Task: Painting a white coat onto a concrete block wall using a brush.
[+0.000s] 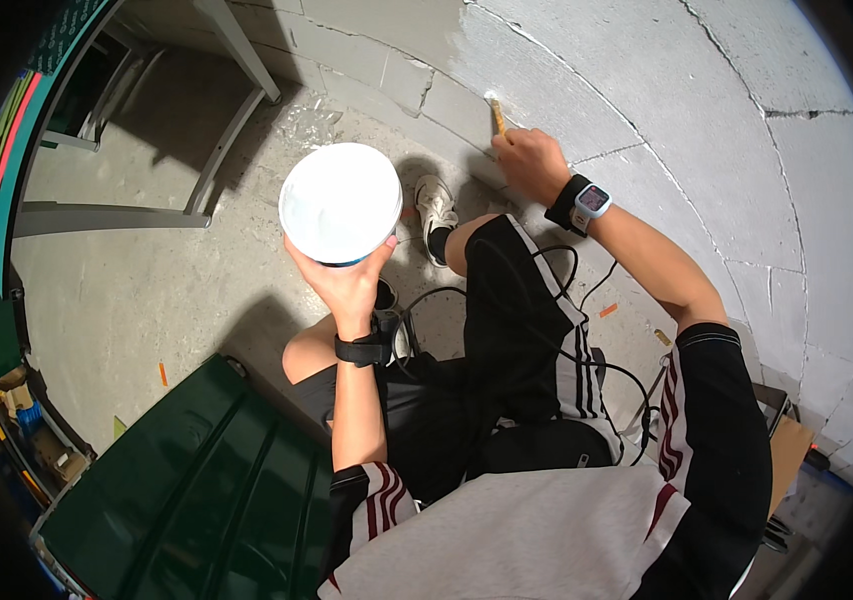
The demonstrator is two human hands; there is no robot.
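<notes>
1. Left grip [342,285]: grasping a round white tub [341,203] from below and the near side, fingers spread around its wall. The tub is held off the floor, in front of the person's knees, its round top facing the camera. The top shows white with a faint greyish patch; contents and depth cannot be told.
2. Right grip [532,163]: clenched around a slim yellow-brown tool [499,118], which points away from the person toward the block wall [687,130]. The tool's far end appears to be at the wall; its tip is too small to make out.
3. Wall: bright white on the right, duller grey toward the left; dark, rough joints run between blocks. The tool's tip lies near the change of tone.
4. Wrists: a dark strap [364,350] on the left, a watch [593,201] on the right.
5. Floor [257,250]: pale grey, with crumpled clear plastic [310,123] beyond the tub and small orange scraps [609,310] scattered about. A light shoe [436,207] stands just right of the tub in view.
6. Surroundings: black cable [637,378] loops beside the legs; a ribbed dark green case [197,490] sits at the person's left; a grey-legged bench [107,217] stands upper left, with coloured sheets [19,130] along the edge of view.
</notes>
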